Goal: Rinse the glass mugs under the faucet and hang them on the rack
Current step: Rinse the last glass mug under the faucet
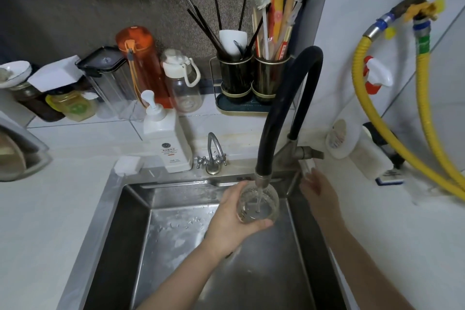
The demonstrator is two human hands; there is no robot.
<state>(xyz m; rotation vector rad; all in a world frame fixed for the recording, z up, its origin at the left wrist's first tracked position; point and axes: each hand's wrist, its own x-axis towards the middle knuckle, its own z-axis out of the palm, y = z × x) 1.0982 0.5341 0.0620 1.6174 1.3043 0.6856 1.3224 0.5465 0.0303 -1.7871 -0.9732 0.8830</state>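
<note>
I see my left hand [230, 219] wrapped around a glass mug [259, 205], grip curled round its wall with the thumb tip showing at the near rim. The mug sits directly below the spout of the black faucet [284, 108], over the steel sink [130, 221], and a thin stream of water [258, 199] runs into it. The glass is clear and wet, so its outline blurs into the basin behind; I cannot make out a handle, which may be covered by my palm.

My right hand [318, 190] reaches to the faucet's white lever [307, 166] at the base. The fingertips smear together there, and I cannot tell whether the grip is pinching the lever or only touching it with loose fingers. Both forearms run out of the bottom edge.

On the worktop behind the sink stand a white soap pump bottle [167, 143], a small chrome tap [213, 156], an orange bottle [141, 63], a clear bottle with a white cap [182, 80] and a utensil holder [251, 78] with chopsticks and brushes. Jars at the far left are partly hidden under a white lid-like piece. Yellow hoses [425, 113] on the right wall are cut off by the frame edge.
</note>
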